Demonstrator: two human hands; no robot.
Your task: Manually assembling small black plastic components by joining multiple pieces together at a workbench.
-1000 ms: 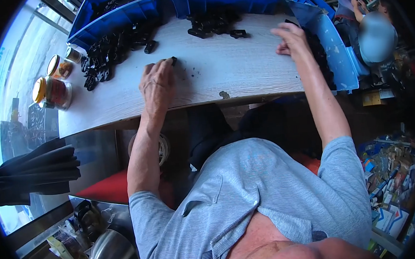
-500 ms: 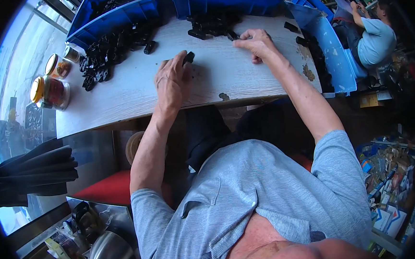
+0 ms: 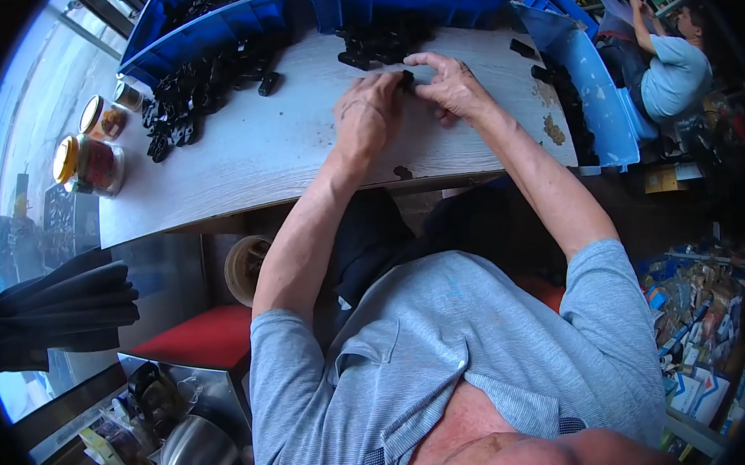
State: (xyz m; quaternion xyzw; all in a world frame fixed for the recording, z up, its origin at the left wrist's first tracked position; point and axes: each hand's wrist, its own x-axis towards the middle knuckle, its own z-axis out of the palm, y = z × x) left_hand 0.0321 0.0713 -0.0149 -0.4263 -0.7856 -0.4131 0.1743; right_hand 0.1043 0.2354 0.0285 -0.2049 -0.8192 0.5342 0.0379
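Over the middle of the pale worktable (image 3: 238, 164), my two hands have come together at a small black plastic part (image 3: 407, 80). My left hand (image 3: 367, 116) is closed around it, with the part showing at its fingertips. From the other side, my right hand (image 3: 456, 91) grips the part at thumb level, its index finger reaching above it. The fingers partly hide the part, so I cannot tell whether it is one piece or two. Behind my hands lies a pile of black plastic parts (image 3: 381, 43). A larger pile of black parts (image 3: 186, 103) spreads to the left.
Two blue bins (image 3: 212, 35) (image 3: 413, 3) line the back edge. A light blue bin (image 3: 600, 95) with black parts stands at the right. Lidded jars (image 3: 91, 161) sit at the left edge. Another person (image 3: 674, 73) sits at far right.
My left hand has moved right, carrying its black part to my right hand. My right hand has shifted slightly away from the back pile.
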